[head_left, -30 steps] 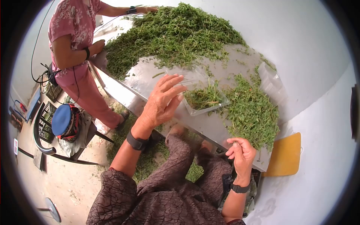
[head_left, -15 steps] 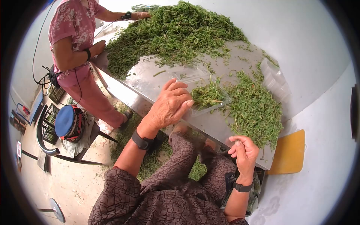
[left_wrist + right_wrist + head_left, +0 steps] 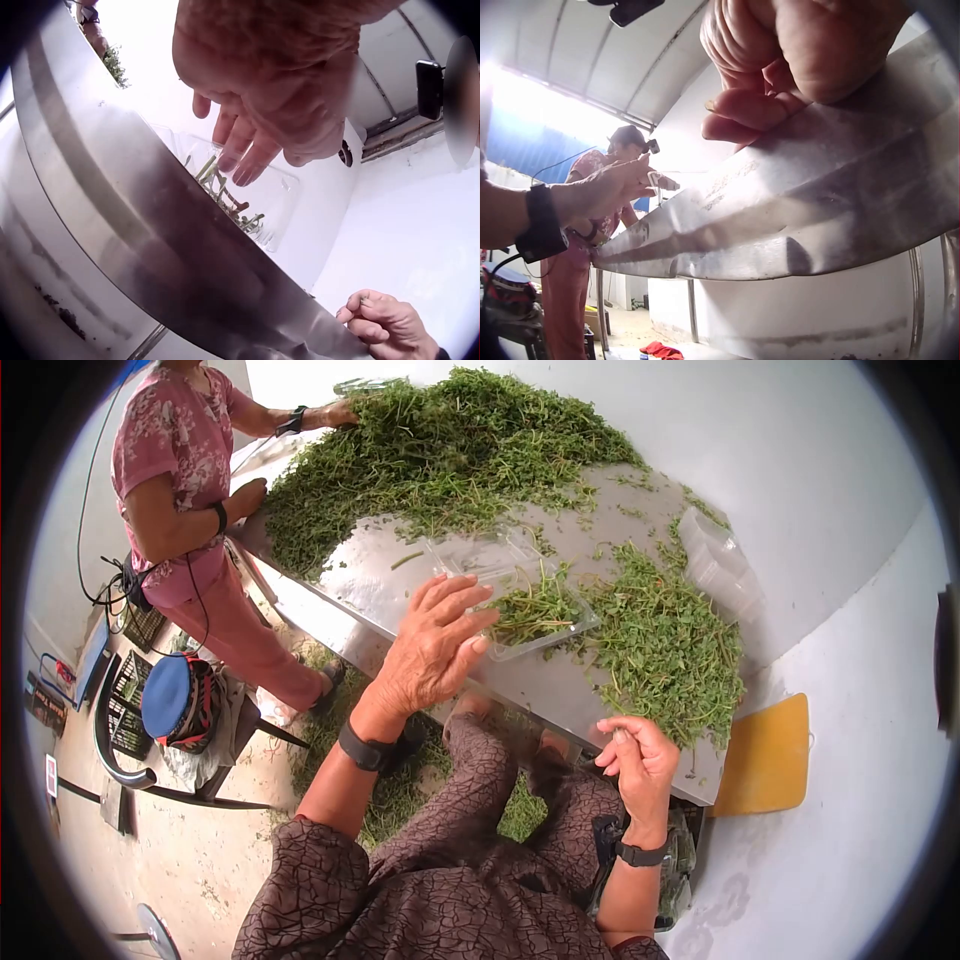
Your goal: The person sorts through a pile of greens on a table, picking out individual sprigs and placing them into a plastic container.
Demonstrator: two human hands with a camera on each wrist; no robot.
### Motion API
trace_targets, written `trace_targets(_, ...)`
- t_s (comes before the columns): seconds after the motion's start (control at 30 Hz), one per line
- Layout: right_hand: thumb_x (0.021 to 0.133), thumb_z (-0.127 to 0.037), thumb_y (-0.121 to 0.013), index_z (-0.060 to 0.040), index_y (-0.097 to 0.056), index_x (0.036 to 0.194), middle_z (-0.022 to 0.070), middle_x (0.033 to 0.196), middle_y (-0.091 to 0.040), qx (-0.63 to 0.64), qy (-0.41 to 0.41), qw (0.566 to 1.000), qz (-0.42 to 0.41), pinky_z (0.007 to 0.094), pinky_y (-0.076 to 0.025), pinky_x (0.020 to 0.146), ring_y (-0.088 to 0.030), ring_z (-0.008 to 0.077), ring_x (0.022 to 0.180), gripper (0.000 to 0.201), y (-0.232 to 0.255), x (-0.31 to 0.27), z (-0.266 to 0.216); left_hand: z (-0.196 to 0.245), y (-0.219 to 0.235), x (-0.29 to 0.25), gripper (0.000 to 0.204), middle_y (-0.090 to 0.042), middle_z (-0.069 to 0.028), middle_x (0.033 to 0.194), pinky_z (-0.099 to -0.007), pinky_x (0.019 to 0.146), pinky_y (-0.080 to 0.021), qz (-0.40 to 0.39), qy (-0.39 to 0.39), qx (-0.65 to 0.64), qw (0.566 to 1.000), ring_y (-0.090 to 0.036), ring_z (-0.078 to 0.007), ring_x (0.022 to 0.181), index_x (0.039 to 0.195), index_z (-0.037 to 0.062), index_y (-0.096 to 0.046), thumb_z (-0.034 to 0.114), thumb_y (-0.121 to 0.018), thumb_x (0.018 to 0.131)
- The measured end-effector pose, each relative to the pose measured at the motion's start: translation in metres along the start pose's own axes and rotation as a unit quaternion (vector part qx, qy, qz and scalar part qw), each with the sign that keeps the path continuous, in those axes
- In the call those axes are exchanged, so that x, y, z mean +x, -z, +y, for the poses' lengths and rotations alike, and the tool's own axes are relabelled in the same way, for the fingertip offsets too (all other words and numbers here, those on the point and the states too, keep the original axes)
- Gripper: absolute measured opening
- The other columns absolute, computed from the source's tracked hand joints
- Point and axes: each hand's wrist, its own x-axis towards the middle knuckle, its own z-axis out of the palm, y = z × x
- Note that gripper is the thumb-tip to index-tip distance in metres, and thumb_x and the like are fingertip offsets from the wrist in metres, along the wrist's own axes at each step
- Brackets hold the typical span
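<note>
My left hand (image 3: 430, 645) is over the table's near edge with its fingers extended, beside a clear plastic container (image 3: 545, 645) holding green stems (image 3: 535, 610). In the left wrist view, its fingertips overlap the container's clear wall (image 3: 281, 202); touching cannot be made out. My right hand (image 3: 640, 760) hovers at the table edge, in front of a smaller pile of greens (image 3: 665, 645). Its fingers are curled with the thumb against them; a tiny dark speck shows at the fingertips, too small to identify.
A large heap of greens (image 3: 450, 450) covers the far metal table (image 3: 360, 555), where another person (image 3: 180, 460) has a hand on it. Clear stacked containers (image 3: 715, 560) lean by the wall. A yellow board (image 3: 765, 755) stands right; a chair with a blue cap (image 3: 168, 695) is left.
The other person's far hand has drawn back left along the heap. My left hand has shifted slightly, its fingers more spread than half a second ago. My right hand keeps nearly the same curled pose.
</note>
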Motion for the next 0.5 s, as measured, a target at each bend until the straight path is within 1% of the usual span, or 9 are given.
trace_targets(0.03,0.093,-0.005,-0.05,0.003,-0.063,0.097,0.0057,0.081,-0.066,-0.001,0.001,1.0,0.003,0.0177,-0.043,0.05,-0.057,0.0062,0.057,0.016,0.0,0.0,0.0,0.0,-0.002,-0.002,0.035,-0.059,-0.0136,0.119,-0.0505,0.109,-0.026,0.0,0.001,0.0,1.0,-0.046,-0.0331,0.122,0.101,0.0041,-0.065,0.031,-0.044,0.095)
trace_targets(0.1,0.093,-0.006,-0.05,0.003,-0.063,0.097,0.0059,0.082,-0.066,-0.004,0.002,1.0,0.003,0.0176,-0.042,0.05,-0.057,0.0062,0.057,0.016,-0.001,-0.001,0.0,-0.001,-0.006,-0.005,0.035,-0.058,-0.0135,0.121,-0.0503,0.11,-0.025,-0.1,0.032,0.003,0.994,-0.045,-0.0334,0.124,0.106,0.0049,-0.065,0.03,-0.044,0.095)
trace_targets(0.17,0.093,-0.006,-0.05,0.003,-0.063,0.097,0.0061,0.083,-0.066,0.0,0.001,1.0,0.007,0.0175,-0.043,0.05,-0.057,0.0063,0.058,0.016,-0.001,0.0,-0.001,-0.002,-0.008,-0.006,0.037,-0.057,-0.0128,0.124,-0.0502,0.111,-0.024,-0.089,0.038,-0.005,0.995,-0.044,-0.0326,0.126,0.109,0.0054,-0.064,0.033,-0.046,0.094)
trace_targets(0.23,0.093,-0.006,-0.051,0.0031,-0.063,0.097,0.0066,0.084,-0.067,-0.005,0.001,1.0,0.005,0.0175,-0.043,0.05,-0.057,0.0064,0.058,0.016,0.0,0.0,-0.001,0.0,-0.009,-0.007,0.039,-0.053,-0.0136,0.129,-0.051,0.109,-0.025,-0.015,0.002,-0.006,1.0,-0.041,-0.0341,0.128,0.112,0.0058,-0.063,0.036,-0.05,0.091)
trace_targets(0.3,0.093,-0.007,-0.051,0.0033,-0.063,0.097,0.007,0.085,-0.067,-0.01,-0.001,1.0,0.002,0.0176,-0.043,0.05,-0.057,0.0066,0.058,0.016,0.0,0.001,-0.001,0.001,-0.009,-0.008,0.04,-0.051,-0.0142,0.132,-0.0513,0.108,-0.027,0.006,0.002,-0.02,1.0,-0.041,-0.0352,0.129,0.113,0.0061,-0.062,0.037,-0.05,0.09)
trace_targets(0.37,0.094,-0.008,-0.053,0.0014,-0.065,0.096,0.0027,0.067,-0.062,-0.002,-0.004,1.0,0.011,0.0188,-0.044,0.051,-0.057,0.0064,0.057,0.015,-0.001,0.001,-0.002,0.004,-0.013,-0.01,0.042,-0.05,-0.0148,0.134,-0.0517,0.107,-0.028,0.028,0.001,-0.039,0.999,-0.04,-0.0364,0.129,0.115,0.0064,-0.062,0.038,-0.051,0.089)
trace_targets(0.43,0.094,-0.008,-0.053,0.0017,-0.064,0.096,0.0032,0.069,-0.063,0.0,-0.009,1.0,0.013,0.0188,-0.044,0.051,-0.057,0.0066,0.057,0.016,0.0,0.001,-0.002,0.006,-0.019,-0.013,0.036,-0.049,-0.0156,0.134,-0.0521,0.104,-0.031,0.042,-0.004,-0.033,0.999,-0.04,-0.0378,0.128,0.11,0.0063,-0.062,0.031,-0.057,0.086)
trace_targets(0.47,0.094,-0.009,-0.053,0.002,-0.064,0.096,0.0037,0.07,-0.063,0.009,-0.011,1.0,0.013,0.0188,-0.044,0.051,-0.058,0.0067,0.057,0.016,0.0,0.001,-0.002,0.006,-0.021,-0.013,0.036,-0.049,-0.0156,0.134,-0.0521,0.104,-0.031,0.045,-0.002,-0.037,0.998,-0.04,-0.0378,0.128,0.11,0.0063,-0.062,0.031,-0.057,0.086)
trace_targets(0.5,0.094,-0.009,-0.053,0.002,-0.064,0.096,0.0037,0.07,-0.063,0.003,-0.011,1.0,0.011,0.0188,-0.044,0.051,-0.058,0.0067,0.057,0.016,-0.001,0.001,-0.003,0.005,-0.023,-0.013,0.031,-0.05,-0.0152,0.133,-0.052,0.104,-0.031,0.044,-0.013,-0.049,0.998,-0.041,-0.0373,0.127,0.106,0.0063,-0.062,0.024,-0.06,0.082)
